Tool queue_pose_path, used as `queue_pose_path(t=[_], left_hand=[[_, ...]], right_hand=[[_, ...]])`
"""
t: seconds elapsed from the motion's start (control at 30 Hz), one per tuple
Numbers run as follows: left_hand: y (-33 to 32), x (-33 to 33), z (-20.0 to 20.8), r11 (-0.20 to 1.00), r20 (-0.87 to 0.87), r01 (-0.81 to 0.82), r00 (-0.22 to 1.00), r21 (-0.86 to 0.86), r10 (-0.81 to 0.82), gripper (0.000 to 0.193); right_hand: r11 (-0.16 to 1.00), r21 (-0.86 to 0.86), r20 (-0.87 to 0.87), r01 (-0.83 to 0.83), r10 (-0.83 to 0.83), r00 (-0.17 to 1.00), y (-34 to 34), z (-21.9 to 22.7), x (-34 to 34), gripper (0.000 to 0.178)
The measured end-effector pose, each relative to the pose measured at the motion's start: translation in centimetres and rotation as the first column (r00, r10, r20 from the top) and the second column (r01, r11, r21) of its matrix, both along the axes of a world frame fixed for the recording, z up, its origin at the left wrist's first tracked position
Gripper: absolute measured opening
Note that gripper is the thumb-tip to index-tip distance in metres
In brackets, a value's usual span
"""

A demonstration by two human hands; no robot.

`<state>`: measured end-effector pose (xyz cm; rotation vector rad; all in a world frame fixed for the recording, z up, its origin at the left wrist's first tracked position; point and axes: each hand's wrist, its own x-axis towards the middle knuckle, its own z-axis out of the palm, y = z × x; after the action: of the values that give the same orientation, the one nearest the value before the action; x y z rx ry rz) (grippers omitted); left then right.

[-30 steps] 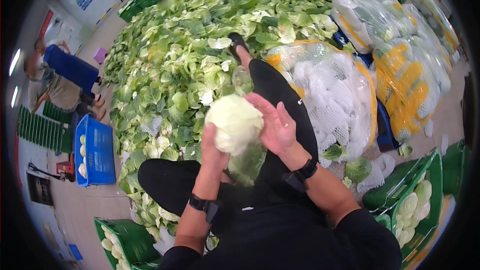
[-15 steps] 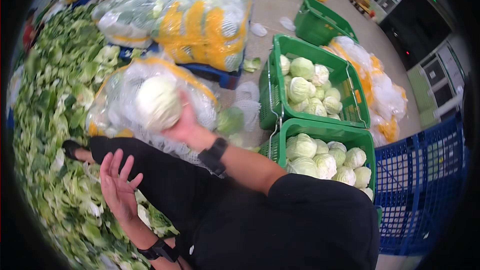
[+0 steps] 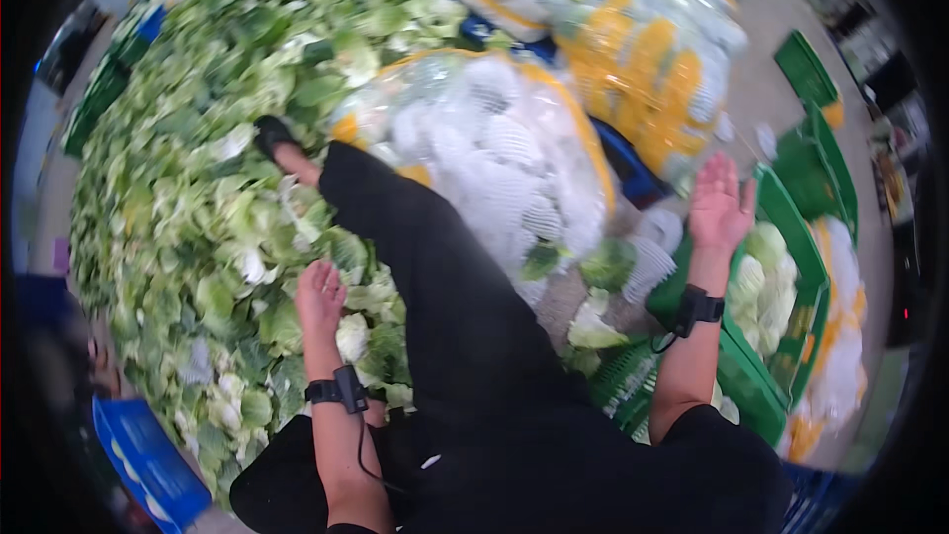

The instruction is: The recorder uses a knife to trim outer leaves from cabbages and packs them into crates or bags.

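Observation:
My right hand (image 3: 720, 206) is open and holds nothing, its palm turned up and fingers stretched, at the left rim of a green crate (image 3: 813, 272). Pale green cabbages (image 3: 766, 287) lie inside that crate. My left hand (image 3: 321, 299) hovers over the heap of loose cabbage leaves (image 3: 227, 237), its fingers loosely bent and nothing seen in them. A whitish cabbage piece (image 3: 352, 338) lies just beside the left wrist. Between my hands, in front of my leg, sits a large clear bag (image 3: 465, 153) with yellow bands, full of white foam net sleeves.
Wrapped, yellow-banded bags of cabbages (image 3: 633, 59) stand on a blue pallet (image 3: 625, 160) beyond. More green crates (image 3: 816, 163) line the right side, with a bag of white netting (image 3: 835, 336) beside them. A blue crate (image 3: 148, 460) sits at lower left. Loose leaves (image 3: 596, 321) lie by my knee.
The cabbage that was in my right hand is no longer there; that hand is now open beside the crate. My view has swung left, showing more of the leaf heap. My left hand has lowered.

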<state>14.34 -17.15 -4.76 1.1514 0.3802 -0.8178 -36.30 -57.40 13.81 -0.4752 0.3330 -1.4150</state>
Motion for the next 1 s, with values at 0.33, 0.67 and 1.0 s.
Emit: queue_pose_path(t=[0.33, 0.67, 1.0], left_hand=[[5.9, 1.9, 2.8, 0.975, 0.154, -0.117, 0.984, 0.19, 0.088, 0.035], [-3.5, -3.8, 14.4, 0.838, 0.823, -0.016, 0.197, 0.546, -0.533, 0.047], [-2.3, -1.8, 12.9, 0.849, 0.824, 0.033, 0.224, 0.528, -0.521, 0.046]], right_hand=[[0.841, 0.288, -0.87, -0.457, 0.429, 0.242, -5.9, -18.9, 33.7, 0.014], [0.171, 0.057, -0.835, -0.984, -0.531, -0.141, 1.6, -25.7, 54.8, 0.036], [0.526, -0.309, -0.747, -0.793, -0.65, -0.14, -4.9, -21.2, 56.7, 0.056]])
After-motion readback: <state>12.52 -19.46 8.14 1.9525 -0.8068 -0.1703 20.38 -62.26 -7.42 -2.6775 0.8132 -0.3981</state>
